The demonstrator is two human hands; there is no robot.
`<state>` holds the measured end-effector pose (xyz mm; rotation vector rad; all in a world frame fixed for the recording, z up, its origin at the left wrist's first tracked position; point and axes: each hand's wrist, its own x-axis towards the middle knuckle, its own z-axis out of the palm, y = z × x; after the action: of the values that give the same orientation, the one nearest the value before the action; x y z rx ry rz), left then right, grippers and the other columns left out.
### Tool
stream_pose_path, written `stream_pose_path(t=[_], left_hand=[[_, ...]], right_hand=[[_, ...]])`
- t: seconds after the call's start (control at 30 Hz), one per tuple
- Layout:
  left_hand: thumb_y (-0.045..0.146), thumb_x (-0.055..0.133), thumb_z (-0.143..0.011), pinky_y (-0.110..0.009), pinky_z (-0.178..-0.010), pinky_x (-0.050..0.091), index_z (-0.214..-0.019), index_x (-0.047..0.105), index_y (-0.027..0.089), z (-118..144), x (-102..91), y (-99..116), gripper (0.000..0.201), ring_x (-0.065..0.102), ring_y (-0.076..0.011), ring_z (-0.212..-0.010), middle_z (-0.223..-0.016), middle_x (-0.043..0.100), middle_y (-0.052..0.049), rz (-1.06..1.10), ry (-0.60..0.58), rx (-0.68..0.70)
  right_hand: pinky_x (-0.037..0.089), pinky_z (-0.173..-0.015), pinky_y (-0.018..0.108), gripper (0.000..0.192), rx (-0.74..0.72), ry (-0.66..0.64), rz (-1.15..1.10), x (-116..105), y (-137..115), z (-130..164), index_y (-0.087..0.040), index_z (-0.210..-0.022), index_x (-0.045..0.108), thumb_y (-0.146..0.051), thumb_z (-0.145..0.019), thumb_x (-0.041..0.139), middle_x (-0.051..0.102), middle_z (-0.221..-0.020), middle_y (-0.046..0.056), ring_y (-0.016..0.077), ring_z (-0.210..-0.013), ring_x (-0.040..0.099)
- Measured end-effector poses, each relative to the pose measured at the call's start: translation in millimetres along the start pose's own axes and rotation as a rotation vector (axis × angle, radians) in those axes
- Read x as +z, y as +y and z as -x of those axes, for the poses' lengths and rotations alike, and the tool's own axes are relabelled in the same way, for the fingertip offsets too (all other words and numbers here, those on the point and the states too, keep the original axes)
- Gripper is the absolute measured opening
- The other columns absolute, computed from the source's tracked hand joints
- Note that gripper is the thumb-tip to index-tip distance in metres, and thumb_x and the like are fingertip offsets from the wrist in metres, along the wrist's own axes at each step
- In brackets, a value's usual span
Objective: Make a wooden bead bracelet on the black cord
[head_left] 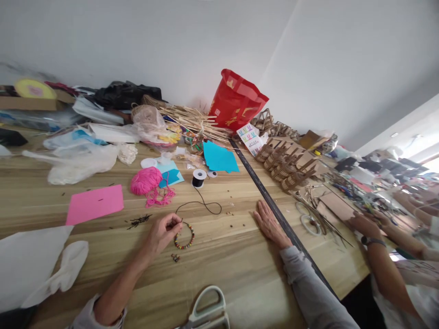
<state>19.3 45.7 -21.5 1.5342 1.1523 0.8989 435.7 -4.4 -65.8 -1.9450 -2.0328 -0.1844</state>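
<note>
My left hand (pixel 162 235) is closed in a pinch on the black cord of a beaded bracelet (pixel 185 246), just above the table. Multicoloured beads line the bracelet's loop, which lies on the wood to the right of my fingertips. From a white spool (pixel 199 177), black cord (pixel 219 209) curls across the table towards that hand. A few loose beads (pixel 175 257) sit below the bracelet, and others lie scattered near the middle. My right hand (pixel 269 221) rests flat, fingers stretched, beside the dark strip, holding nothing. Scissors (pixel 210 307) lie at the near edge, partly cut off.
Pink yarn (pixel 146 181), a pink sheet (pixel 95 204) and short black pieces (pixel 139 221) lie to the left. Behind are blue paper (pixel 220 156) and a red bag (pixel 236 100). Small woven baskets (pixel 279 164) line the right, where other people's hands (pixel 365 224) work.
</note>
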Motion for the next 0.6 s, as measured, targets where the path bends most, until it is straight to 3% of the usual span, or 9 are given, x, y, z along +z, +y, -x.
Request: stream_pose_path(t=[0.17,0.3,0.6], left_hand=[[0.034,0.058,-0.065,-0.023,-0.053,0.042,-0.065,0.056,0.017,0.0,0.9,0.8,0.018,0.052,-0.0136,-0.055,-0.057,0.056,0.002,0.013,0.011,-0.004],[0.035,0.058,-0.064,-0.023,-0.053,0.043,-0.064,0.055,0.017,0.3,1.6,3.0,0.018,0.052,-0.0134,-0.055,-0.057,0.056,0.002,0.019,0.016,-0.003],[0.035,0.059,-0.065,-0.023,-0.053,0.044,-0.064,0.055,0.017,0.8,1.5,3.6,0.018,0.054,-0.0133,-0.054,-0.057,0.057,0.002,0.012,0.019,0.001]], right_hand=[[0.026,-0.112,0.05,0.061,-0.165,-0.08,-0.112,-6.0,-48.1,-4.8,-0.016,-0.15,0.008,-0.046,-0.098,0.022,0.016,-0.154,0.013,0.0261,-0.141,0.017],[0.023,-0.114,0.047,0.062,-0.256,-0.163,-0.217,-11.1,-76.7,-9.8,-0.019,-0.15,0.006,-0.045,-0.098,0.026,0.015,-0.154,0.01,0.0241,-0.142,0.016],[0.019,-0.116,0.045,0.057,-0.223,-0.158,-0.434,-1.7,-77.0,-84.5,-0.019,-0.147,0.021,-0.048,-0.098,0.021,0.021,-0.153,0.009,0.0203,-0.141,0.018]])
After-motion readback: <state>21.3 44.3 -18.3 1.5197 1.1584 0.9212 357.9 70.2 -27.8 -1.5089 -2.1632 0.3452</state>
